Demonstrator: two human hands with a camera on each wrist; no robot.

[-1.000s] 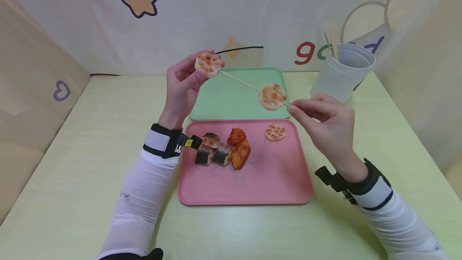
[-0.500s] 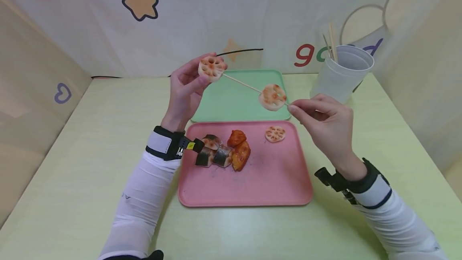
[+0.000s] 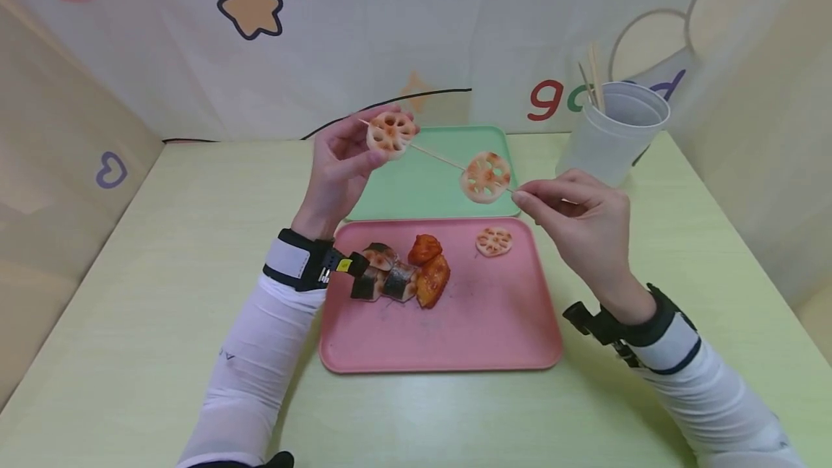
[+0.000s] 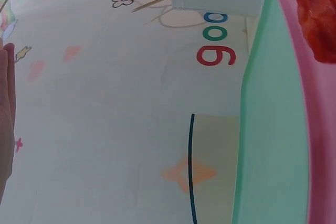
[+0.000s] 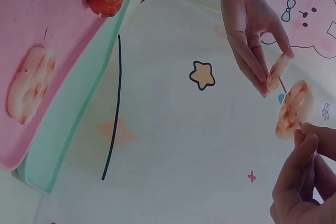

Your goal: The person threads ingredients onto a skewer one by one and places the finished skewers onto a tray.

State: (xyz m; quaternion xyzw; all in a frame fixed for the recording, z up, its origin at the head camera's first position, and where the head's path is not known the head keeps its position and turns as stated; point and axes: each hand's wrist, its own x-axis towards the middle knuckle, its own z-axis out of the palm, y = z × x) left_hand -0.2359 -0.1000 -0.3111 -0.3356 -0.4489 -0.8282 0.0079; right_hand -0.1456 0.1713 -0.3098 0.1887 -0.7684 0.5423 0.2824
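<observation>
My left hand [image 3: 334,175] pinches a lotus root slice [image 3: 391,134] between thumb and fingers in the head view. The slice sits on a thin wooden skewer [image 3: 438,157], whose tip sticks out past its left side. Farther down the skewer is a second lotus root slice [image 3: 485,178], close to my right hand [image 3: 588,222], which pinches the skewer's lower end. In the right wrist view both slices show nearly edge-on, with the left hand [image 5: 249,30] above the right. Only a strip of the left hand [image 4: 6,114] shows in the left wrist view.
A pink tray [image 3: 481,338] bears a lotus root slice [image 3: 494,242], several dark-skinned fish-like pieces [image 3: 399,282] and two orange-brown glazed pieces [image 3: 432,282]. Behind it lies a green tray [image 3: 435,197]. A white cup [image 3: 601,139] with sticks stands at the back right.
My left hand and its slice have moved right and slightly down, along the skewer towards the second slice. The skewer's tip now shows beyond the left slice. The right hand has barely moved.
</observation>
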